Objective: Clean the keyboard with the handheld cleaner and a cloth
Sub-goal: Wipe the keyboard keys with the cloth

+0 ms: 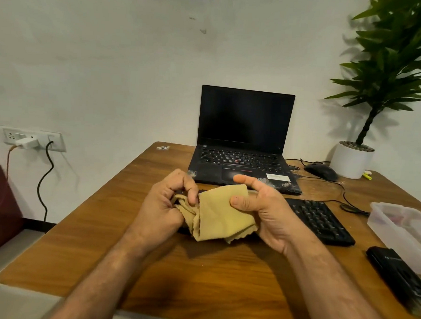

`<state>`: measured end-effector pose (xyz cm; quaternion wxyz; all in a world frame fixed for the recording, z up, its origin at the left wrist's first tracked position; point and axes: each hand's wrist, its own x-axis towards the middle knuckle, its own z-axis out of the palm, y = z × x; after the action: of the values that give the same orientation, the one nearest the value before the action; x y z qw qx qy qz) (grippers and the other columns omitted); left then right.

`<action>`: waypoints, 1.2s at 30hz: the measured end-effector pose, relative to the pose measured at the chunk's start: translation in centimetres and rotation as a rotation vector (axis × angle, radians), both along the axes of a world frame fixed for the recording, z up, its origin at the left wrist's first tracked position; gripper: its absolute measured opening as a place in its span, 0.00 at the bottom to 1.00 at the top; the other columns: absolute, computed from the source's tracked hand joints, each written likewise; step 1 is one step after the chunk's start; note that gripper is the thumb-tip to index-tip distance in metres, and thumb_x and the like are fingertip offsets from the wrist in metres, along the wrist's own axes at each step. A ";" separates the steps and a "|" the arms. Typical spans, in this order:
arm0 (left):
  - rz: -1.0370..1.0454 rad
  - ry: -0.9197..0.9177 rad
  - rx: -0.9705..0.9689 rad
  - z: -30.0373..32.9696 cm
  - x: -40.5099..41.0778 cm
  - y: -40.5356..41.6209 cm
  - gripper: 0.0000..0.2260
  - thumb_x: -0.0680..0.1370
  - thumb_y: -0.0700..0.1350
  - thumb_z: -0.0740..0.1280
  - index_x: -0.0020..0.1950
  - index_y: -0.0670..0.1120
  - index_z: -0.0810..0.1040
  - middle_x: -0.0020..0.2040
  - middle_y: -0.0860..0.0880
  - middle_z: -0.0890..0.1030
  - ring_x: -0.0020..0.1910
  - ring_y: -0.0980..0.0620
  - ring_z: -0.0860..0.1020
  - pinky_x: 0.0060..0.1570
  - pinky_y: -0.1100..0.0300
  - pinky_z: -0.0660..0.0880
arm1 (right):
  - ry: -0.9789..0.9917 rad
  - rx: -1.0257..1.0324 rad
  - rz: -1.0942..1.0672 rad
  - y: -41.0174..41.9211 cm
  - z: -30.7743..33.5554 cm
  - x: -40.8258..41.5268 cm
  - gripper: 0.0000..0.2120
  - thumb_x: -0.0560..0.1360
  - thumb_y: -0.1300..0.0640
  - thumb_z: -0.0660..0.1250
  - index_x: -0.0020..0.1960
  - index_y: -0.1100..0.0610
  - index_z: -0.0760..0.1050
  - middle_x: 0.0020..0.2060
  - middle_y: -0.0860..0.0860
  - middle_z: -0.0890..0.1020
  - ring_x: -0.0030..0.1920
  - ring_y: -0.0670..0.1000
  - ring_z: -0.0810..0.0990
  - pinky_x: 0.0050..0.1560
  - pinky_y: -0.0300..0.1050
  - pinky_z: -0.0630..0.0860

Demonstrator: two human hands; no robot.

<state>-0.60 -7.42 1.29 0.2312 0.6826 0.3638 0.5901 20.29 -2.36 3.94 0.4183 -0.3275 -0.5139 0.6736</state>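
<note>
A yellow cloth [220, 212] hangs folded between both hands above the desk. My left hand [168, 203] grips its bunched left end with curled fingers. My right hand [263, 211] pinches the right side, thumb on the front of the cloth. Behind the hands lies a black keyboard [321, 218]; its left part is hidden by the cloth and hands. A black handheld cleaner [398, 274] lies at the desk's right edge.
An open black laptop [244, 141] stands at the back of the wooden desk [198, 280]. A black mouse [322, 171], cables and a potted plant [352, 160] are back right. A translucent plastic box [403, 228] sits on the right.
</note>
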 end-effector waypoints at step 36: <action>0.549 -0.070 -0.842 -1.2 -9.6 6.4 0.05 0.79 0.44 0.70 0.52 0.44 0.84 0.33 0.48 0.83 0.29 0.54 0.77 0.35 0.59 0.80 | -0.959 0.795 -0.295 3.5 -0.3 -12.3 0.12 0.77 0.61 0.61 0.47 0.50 0.82 0.40 0.49 0.81 0.40 0.50 0.80 0.43 0.49 0.81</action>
<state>-10.19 -1.05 0.05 0.3348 0.3890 0.7284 0.4539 8.03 1.16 3.63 0.3198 -0.4797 -0.8040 0.1456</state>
